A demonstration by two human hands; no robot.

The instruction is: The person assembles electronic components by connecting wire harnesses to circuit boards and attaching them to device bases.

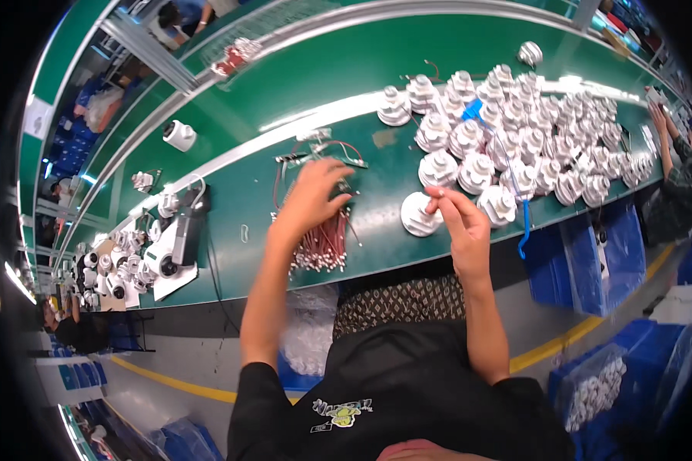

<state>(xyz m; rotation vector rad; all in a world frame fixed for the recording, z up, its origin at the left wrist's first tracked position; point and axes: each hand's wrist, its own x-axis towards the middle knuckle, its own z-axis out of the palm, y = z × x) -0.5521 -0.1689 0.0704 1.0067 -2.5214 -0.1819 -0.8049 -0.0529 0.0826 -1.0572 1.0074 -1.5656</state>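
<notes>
My left hand (pixel 315 194) reaches over a bundle of thin red-brown wires with white plugs (pixel 321 250), its fingers stretched and apart. Just beyond its fingers lie small parts with wire leads (pixel 314 137). My right hand (pixel 463 227) is raised with thumb and fingertips pinched together; whatever they hold, if anything, is too small to make out. Beside those fingertips, a round white stepped housing (pixel 418 217) sits on the green bench. To the right stand many similar white housings (pixel 477 173) in close rows.
A blue cord (pixel 524 230) hangs over the front edge of the green bench (pixel 384 250). At left lie a black device (pixel 192 230) and white camera housings (pixel 127 261). Blue bins (pixel 550 261) stand below at right. Another person (pixel 673 169) works at the far right end.
</notes>
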